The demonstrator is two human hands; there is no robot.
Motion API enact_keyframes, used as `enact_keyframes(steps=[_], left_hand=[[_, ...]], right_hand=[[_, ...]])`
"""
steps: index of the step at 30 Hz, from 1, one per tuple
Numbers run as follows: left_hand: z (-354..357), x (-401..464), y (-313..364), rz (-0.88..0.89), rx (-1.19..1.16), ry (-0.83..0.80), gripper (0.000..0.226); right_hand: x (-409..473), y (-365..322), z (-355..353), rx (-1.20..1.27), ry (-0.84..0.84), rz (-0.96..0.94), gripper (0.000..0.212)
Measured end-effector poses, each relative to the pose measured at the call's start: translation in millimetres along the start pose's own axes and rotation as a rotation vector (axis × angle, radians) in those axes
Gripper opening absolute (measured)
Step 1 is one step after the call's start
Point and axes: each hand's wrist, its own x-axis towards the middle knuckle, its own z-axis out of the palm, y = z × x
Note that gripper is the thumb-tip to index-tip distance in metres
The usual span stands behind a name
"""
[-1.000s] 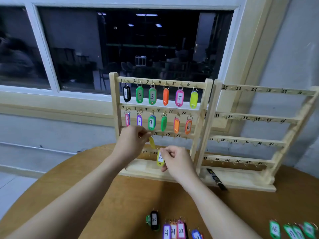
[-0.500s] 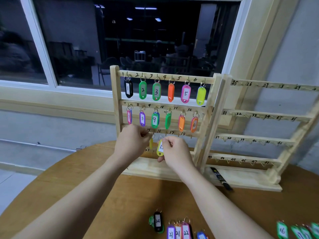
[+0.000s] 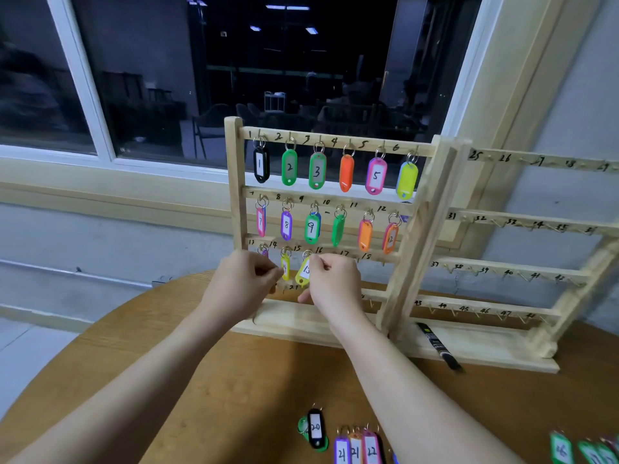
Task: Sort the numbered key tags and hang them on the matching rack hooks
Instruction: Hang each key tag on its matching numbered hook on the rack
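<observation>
Near edge of round wooden table (image 3: pixel 234 390): unsorted numbered tags waiting — black tag 20 (image 3: pixel 316 427), purple/pink cluster 21–22 (image 3: pixel 356 451), green tags (image 3: pixel 579 451) at far right.

Your right hand (image 3: pixel 335 283): fingers pinch ring of yellow-green tag 15 (image 3: pixel 304 272), at third-row hook, seating unclear. Your left hand (image 3: pixel 239 284): fingers curled by yellow tag 14 (image 3: pixel 285 266); contact unclear.

Left wooden rack (image 3: pixel 234 182): rows 1–12 filled. Judgement: roughly a third done. Right wooden rack (image 3: pixel 522 272), hooks 25–48, bare.

Dim indoor light, wide-angle bending at edges, slight blur.
</observation>
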Motion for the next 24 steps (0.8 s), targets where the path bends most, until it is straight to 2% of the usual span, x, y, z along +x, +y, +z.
enact_keyframes(steps=[5,10,13,17,21,24], left_hand=[[-2,-13,-6,0.022,-0.012,-0.022,0.032],[5,-32,-9,0.027,0.032,-0.12,0.024],[19,-46,-1,0.045,0.071,-0.193,0.021],[53,-67,28,0.167,0.104,-0.34,0.016],[97,-82,66,0.282,0.177,-0.418,0.016],[134,-93,94,0.357,0.279,-0.449,0.037]], right_hand=[[-1,12,5,-0.05,0.029,0.02,0.048],[-13,32,-14,-0.114,-0.003,-0.081,0.033],[-27,58,-47,-0.236,-0.096,-0.112,0.033],[-62,102,-111,-0.299,-0.249,-0.113,0.028],[-97,141,-177,-0.421,-0.143,-0.119,0.031],[-117,172,-226,-0.527,0.024,-0.063,0.034]])
